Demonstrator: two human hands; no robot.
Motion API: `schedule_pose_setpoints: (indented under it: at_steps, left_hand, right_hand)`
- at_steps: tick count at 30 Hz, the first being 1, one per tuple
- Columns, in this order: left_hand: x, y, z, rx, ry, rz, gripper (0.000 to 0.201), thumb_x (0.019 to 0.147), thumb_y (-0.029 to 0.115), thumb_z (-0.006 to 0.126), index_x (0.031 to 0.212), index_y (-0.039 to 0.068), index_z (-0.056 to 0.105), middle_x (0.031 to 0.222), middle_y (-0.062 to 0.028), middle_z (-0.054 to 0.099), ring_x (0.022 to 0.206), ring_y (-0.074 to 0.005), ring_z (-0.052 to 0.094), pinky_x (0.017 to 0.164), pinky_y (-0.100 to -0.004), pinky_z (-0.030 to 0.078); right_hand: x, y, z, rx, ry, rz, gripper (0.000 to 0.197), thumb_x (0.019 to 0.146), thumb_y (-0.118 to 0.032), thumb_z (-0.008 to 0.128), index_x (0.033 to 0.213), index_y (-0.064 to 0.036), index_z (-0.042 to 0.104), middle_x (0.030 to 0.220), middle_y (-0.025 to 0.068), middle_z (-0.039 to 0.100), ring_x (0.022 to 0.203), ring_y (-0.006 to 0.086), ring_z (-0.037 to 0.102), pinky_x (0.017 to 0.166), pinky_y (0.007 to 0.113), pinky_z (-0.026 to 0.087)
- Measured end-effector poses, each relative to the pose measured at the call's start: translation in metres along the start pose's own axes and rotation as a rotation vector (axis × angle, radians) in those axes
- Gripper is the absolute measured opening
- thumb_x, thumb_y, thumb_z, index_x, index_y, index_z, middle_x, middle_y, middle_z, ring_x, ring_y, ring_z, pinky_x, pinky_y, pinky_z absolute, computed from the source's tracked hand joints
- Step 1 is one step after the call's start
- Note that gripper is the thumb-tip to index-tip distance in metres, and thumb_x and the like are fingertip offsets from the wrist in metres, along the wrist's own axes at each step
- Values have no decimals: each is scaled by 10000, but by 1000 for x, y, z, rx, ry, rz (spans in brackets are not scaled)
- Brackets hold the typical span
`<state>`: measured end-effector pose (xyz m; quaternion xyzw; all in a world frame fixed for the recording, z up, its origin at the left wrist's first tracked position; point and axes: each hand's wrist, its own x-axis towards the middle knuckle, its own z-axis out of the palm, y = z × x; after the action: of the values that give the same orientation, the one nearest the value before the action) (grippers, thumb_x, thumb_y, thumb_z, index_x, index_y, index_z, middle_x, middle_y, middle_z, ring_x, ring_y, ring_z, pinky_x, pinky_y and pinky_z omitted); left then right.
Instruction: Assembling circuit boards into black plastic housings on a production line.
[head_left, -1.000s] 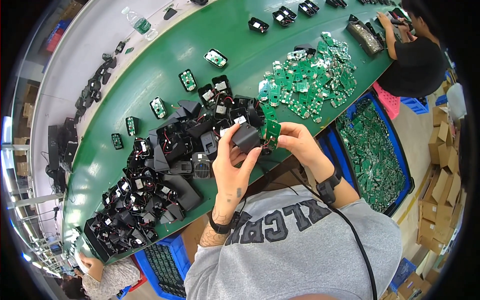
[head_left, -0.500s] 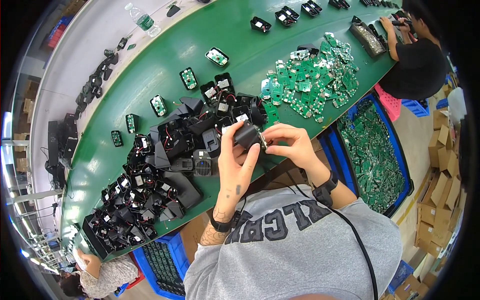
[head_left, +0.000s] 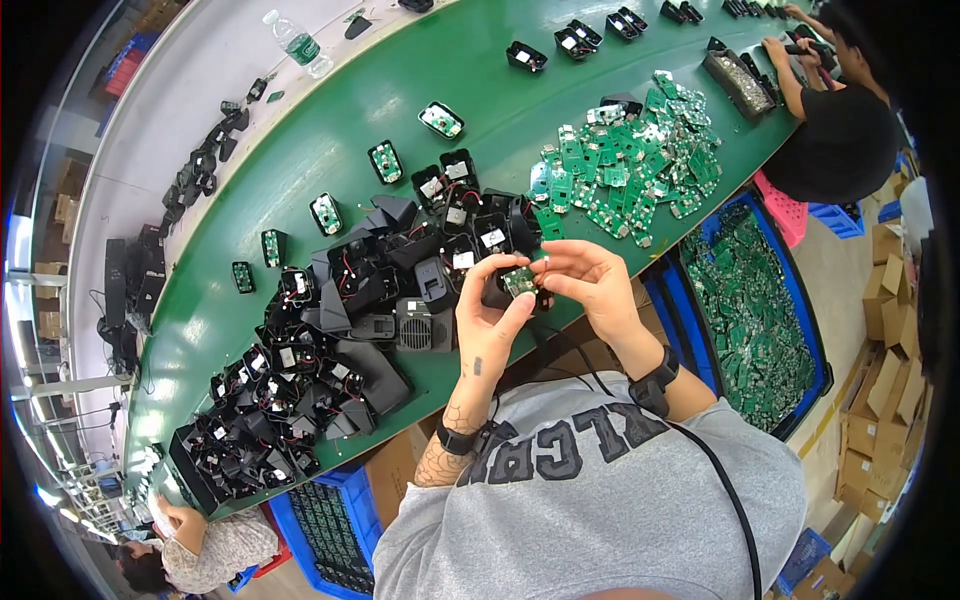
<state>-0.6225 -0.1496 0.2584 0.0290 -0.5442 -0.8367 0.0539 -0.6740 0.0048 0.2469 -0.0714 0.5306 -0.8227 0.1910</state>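
In front of my chest, my left hand (head_left: 488, 312) is closed around a small black plastic housing, mostly hidden by the fingers. A green circuit board (head_left: 519, 281) shows at the housing's face, between my left thumb and forefinger. My right hand (head_left: 598, 288) pinches at the board's right edge, thumb and fingertips together. Whether a wire is in that pinch is too small to tell. Just beyond both hands lies a heap of black housings (head_left: 385, 255) with red and black wires. To its right spreads a pile of loose green circuit boards (head_left: 625, 165).
Several housings fitted with boards (head_left: 385, 161) stand in a row across the green table (head_left: 290, 150). A blue bin of boards (head_left: 822, 375) sits at the right, another blue bin (head_left: 362, 500) at lower left. Co-workers sit at both ends. A plastic bottle (head_left: 298, 45) stands far left.
My hands have turned the housing, so the board's face now shows upward instead of the black side. Both hands have shifted slightly right. The view has also shifted a little.
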Motion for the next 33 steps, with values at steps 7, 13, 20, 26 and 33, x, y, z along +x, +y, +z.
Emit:
schedule_pose_setpoints:
  at_steps: [7,13,20,26,33]
  left_hand:
    - [-6,-2,1,52,-82,168,493,789,-95,665,1229,15,471,1243,-120,507,1178,-248,536,947,-370,508]
    - [-12,-3,-4,-82,-162,246,542,789,-36,713,1233,63,418,1286,-169,479,1223,-300,505,972,-390,490]
    - [-13,2,-15,53,-202,287,505,765,-12,746,1160,77,443,1282,-179,491,1206,-292,515,956,-376,487]
    - [-12,7,-11,193,-209,287,496,721,14,789,1123,67,504,1264,-157,523,1171,-259,539,947,-363,479]
    - [-9,10,-11,401,-195,333,450,689,73,825,1065,67,578,1211,-145,585,1114,-268,576,934,-371,473]
  right_hand:
    - [-7,9,6,121,24,-78,166,827,26,673,992,17,685,923,89,693,847,153,659,689,260,517]
    - [-7,-9,7,-93,-40,-208,65,834,-5,670,896,-15,687,988,72,640,903,174,616,773,299,499]
    - [-12,-38,11,-777,-183,-431,79,765,-48,708,825,-34,659,966,54,584,1037,248,541,929,382,412]
    - [-8,-38,6,-759,-278,-384,81,753,-31,703,793,-23,633,949,50,585,1048,252,543,921,374,418]
    - [-4,-37,1,-571,-330,-200,57,797,-34,682,790,-10,631,924,65,597,1015,224,564,889,354,427]
